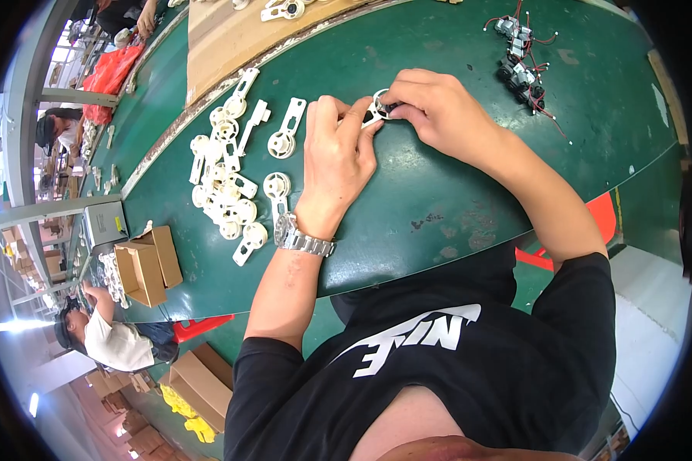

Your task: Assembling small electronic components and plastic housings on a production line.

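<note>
My left hand, with a metal watch on its wrist, grips the flat slotted arm of a white plastic part. At the ring-shaped head of that same part, the thumb and forefinger of my right hand are pinched together. Something small and dark shows inside the ring, mostly hidden by the fingertips. Left of my left hand lies a pile of similar white plastic parts, each with a round head and a slotted arm. A single such part rests apart, close beside my left hand.
Small motors with red and black wires lie in a cluster at the far right of the green table. A cardboard sheet covers its far side. An open cardboard box stands at left, near a seated person.
</note>
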Demonstrator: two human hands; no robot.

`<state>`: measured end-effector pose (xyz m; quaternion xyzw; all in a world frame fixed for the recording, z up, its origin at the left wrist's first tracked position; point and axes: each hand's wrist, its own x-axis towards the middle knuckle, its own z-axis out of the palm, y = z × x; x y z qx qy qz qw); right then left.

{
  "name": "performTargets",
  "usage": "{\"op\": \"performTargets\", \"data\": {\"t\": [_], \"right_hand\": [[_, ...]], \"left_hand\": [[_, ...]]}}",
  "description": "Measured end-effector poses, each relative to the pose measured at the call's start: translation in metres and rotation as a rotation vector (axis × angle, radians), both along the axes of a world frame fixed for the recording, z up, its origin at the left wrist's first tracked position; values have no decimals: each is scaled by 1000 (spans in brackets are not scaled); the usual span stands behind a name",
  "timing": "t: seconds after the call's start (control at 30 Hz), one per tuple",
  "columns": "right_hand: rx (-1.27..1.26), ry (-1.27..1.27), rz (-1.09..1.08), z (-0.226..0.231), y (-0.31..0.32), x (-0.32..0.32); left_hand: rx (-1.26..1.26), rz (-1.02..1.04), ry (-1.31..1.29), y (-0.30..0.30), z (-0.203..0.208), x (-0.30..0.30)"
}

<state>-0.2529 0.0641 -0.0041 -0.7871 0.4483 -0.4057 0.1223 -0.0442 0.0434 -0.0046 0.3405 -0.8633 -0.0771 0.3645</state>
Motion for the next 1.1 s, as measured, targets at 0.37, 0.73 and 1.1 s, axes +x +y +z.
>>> {"op": "performTargets", "data": {"t": [0.37,0.73,1.1], "right_hand": [[505,-466,26,5,-4,-2],[820,-572,95,9,-4,-1],[826,-652,51,8,-5,2]], "left_hand": [[-122,-23,46,-3,2,4],[-153,-35,37,1,3,1],[-173,-31,41,4,3,-2]]}}
